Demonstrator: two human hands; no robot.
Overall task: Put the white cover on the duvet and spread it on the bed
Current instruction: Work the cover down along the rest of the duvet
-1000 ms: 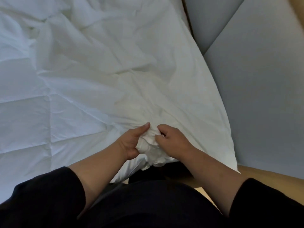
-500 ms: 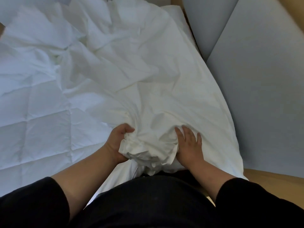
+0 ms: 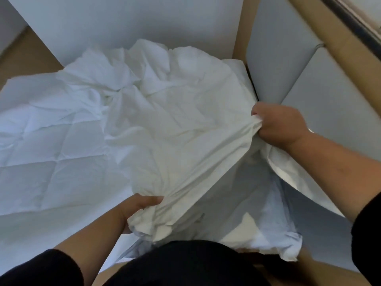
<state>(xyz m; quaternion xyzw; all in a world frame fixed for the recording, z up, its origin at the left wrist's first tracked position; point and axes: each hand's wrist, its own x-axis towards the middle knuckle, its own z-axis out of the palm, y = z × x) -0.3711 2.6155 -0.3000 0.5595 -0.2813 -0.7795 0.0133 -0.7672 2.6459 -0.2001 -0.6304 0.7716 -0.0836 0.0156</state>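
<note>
**Both hands grip the white cover over the duvet**

The quilted duvet [image 3: 47,153] lies flat and takes up the left and lower left of the view, its stitched squares showing. The white cover [image 3: 175,129] is heaped and creased on the duvet's right part, bunched high at the far end and stretched taut at the near end between the two hands. Right of the duvet stand grey padded panels [image 3: 321,79] set in a tan wooden frame [image 3: 241,27].

The right hand [image 3: 280,126], past the duvet's right edge, is closed in a fist round a gathered fold of the cover, pulling it up and sideways. The left hand [image 3: 138,209], at the duvet's near edge, has its fingers curled round a crumpled wad of the cover's hem. Under the lifted cover a shadowed hollow opens toward the person's dark clothing [image 3: 185,265].
</note>
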